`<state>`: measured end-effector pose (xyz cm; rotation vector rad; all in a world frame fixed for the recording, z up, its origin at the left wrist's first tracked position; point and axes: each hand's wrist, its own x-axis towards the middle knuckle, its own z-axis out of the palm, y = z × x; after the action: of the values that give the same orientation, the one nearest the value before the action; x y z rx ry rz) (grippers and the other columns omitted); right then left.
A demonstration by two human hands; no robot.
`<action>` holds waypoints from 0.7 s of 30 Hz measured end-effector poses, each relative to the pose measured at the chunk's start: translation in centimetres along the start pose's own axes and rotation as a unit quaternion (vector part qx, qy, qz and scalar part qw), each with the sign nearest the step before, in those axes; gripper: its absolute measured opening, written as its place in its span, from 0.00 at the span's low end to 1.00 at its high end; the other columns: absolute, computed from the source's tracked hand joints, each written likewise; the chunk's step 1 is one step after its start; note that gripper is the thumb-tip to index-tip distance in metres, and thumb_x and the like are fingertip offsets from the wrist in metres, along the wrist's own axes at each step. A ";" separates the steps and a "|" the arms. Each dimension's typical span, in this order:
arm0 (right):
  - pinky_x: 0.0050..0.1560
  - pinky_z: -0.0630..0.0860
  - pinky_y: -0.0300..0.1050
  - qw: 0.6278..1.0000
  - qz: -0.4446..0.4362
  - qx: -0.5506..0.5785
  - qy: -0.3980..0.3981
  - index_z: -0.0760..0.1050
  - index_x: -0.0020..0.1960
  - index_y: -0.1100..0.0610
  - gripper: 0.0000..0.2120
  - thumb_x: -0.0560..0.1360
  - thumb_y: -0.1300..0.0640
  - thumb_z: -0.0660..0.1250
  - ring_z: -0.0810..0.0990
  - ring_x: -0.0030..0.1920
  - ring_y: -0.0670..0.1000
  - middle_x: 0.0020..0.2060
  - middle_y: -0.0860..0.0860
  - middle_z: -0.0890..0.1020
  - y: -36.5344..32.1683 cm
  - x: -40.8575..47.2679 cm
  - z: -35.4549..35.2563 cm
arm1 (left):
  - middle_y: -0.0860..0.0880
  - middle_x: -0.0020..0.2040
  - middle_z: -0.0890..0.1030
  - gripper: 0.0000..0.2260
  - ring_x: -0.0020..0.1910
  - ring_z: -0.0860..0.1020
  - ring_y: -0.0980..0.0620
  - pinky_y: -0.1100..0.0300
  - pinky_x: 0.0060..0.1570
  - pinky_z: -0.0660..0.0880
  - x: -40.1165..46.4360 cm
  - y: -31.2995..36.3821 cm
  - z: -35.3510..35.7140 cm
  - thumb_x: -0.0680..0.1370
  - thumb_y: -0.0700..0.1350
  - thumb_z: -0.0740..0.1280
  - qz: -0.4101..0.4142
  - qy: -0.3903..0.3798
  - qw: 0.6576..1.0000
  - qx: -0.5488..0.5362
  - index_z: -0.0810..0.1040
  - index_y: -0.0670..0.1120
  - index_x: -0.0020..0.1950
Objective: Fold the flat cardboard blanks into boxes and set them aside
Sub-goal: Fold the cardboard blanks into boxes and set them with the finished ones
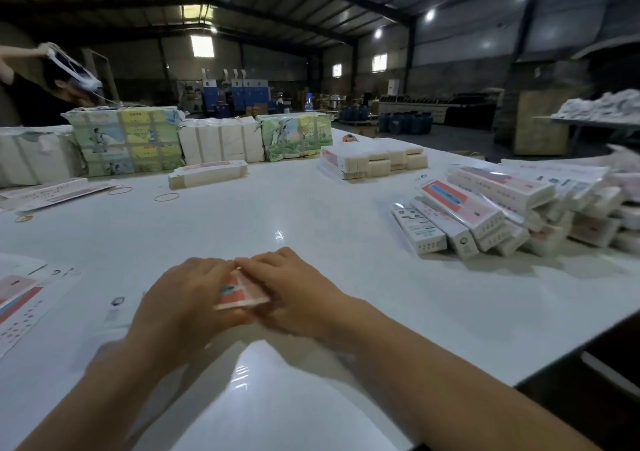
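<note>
a red-and-white blank (242, 293) sits near the counter's (311, 208) front edge, between both hands: left hand (187, 298) and right hand (294, 291) curl over its ends, gripping it. folded boxes (485, 215) pile at right; dim warehouse beyond.
</note>
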<state>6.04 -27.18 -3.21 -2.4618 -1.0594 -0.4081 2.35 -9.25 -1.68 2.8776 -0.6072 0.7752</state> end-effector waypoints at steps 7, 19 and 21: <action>0.52 0.71 0.53 0.984 0.146 -0.057 0.089 0.67 0.70 0.50 0.22 0.77 0.48 0.62 0.70 0.55 0.58 0.56 0.58 0.76 3.4 0.4 -4.4 | 0.44 0.57 0.79 0.29 0.56 0.73 0.41 0.41 0.53 0.73 0.4 -1.9 2.9 0.76 0.65 0.54 -0.018 0.097 0.995 0.008 0.78 0.44 0.58; 0.57 0.64 0.54 0.799 0.429 -0.298 0.299 0.72 0.67 0.51 0.18 0.78 0.52 0.58 0.69 0.58 0.57 0.61 0.57 0.72 18.2 -9.0 -17.9 | 0.66 0.45 0.75 0.14 0.48 0.76 0.52 0.45 0.48 0.75 0.2 -1.4 4.6 0.72 0.48 0.71 -0.080 -0.084 0.987 -0.114 0.71 0.69 0.41; 0.59 0.63 0.56 0.778 0.474 -0.322 0.259 0.72 0.67 0.52 0.18 0.78 0.52 0.59 0.67 0.60 0.59 0.63 0.57 0.71 19.5 -10.9 -18.0 | 0.64 0.45 0.76 0.18 0.48 0.76 0.51 0.44 0.48 0.74 0.4 -1.0 4.5 0.71 0.45 0.73 -0.082 -0.082 0.987 -0.113 0.70 0.68 0.41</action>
<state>11.49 -54.73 2.54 -2.7471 0.6883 -1.1145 5.11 -9.38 -5.37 2.7523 -0.4348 0.4201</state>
